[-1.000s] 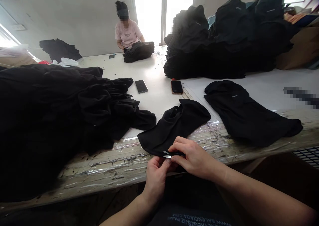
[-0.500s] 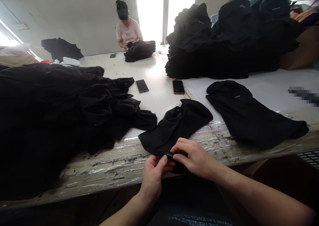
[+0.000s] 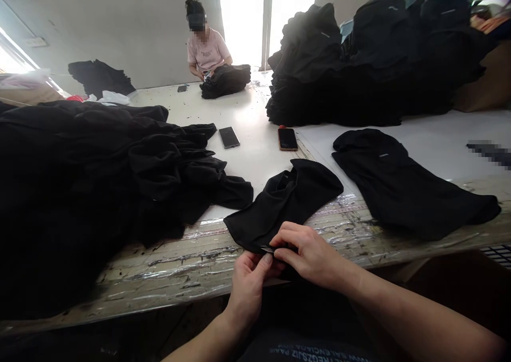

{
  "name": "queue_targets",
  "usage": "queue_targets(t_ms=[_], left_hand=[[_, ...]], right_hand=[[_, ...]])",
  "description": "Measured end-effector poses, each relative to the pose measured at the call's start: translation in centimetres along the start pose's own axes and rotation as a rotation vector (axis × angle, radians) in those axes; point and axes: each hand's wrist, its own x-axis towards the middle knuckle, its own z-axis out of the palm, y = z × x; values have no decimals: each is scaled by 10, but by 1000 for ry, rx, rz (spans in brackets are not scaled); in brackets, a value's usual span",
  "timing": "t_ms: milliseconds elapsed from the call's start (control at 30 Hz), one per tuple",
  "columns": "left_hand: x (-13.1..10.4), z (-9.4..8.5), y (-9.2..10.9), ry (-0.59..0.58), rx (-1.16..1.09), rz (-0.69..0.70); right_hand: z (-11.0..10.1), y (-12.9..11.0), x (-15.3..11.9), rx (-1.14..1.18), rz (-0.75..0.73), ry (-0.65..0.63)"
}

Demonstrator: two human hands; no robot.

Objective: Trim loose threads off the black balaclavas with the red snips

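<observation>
A black cloth piece (image 3: 279, 202) with an opening near its far end lies at the table's front edge. My left hand (image 3: 251, 277) pinches its near hem between thumb and fingers. Just right of it, my right hand (image 3: 305, 250) is closed on a small pointed metal tool (image 3: 266, 249), whose tip rests at the hem by my left thumb. The rest of the tool is hidden in my fingers. Another black piece (image 3: 407, 186) with a small light mark lies flat to the right.
A large heap of black cloth (image 3: 99, 181) fills the left. Tall black stacks (image 3: 359, 74) stand at the back right. Two phones (image 3: 229, 137) (image 3: 287, 139) lie mid-table. Across the table, a person in a pink shirt (image 3: 207, 50) handles a black pile (image 3: 225, 81).
The metal tip in my right hand has shifted slightly left along the hem and shows more clearly. The person across the table now has something whitish at their hands.
</observation>
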Motion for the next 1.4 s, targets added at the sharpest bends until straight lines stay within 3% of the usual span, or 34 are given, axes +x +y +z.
queue_targets(t_ms=[833, 933, 1067, 1133, 1200, 1267, 1400], left_hand=[[0, 3, -2, -21, 2, -4], [0, 2, -3, -1, 18, -17], [1, 0, -4, 26, 31, 15], [1, -1, -2, 51, 16, 24], [2, 0, 3, 102, -18, 12], [4, 2, 11, 158, -55, -21], [11, 8, 28, 259, -99, -69]], right_hand=[[6, 5, 3, 13, -7, 12], [-9, 1, 9, -6, -52, 106], [-34, -25, 12, -16, -138, 389], [-33, -40, 8, -48, -275, 252], [-23, -50, 2, -156, -393, -60], [-7, -50, -5, -271, -378, -240], [8, -43, -15, -288, -273, -165]])
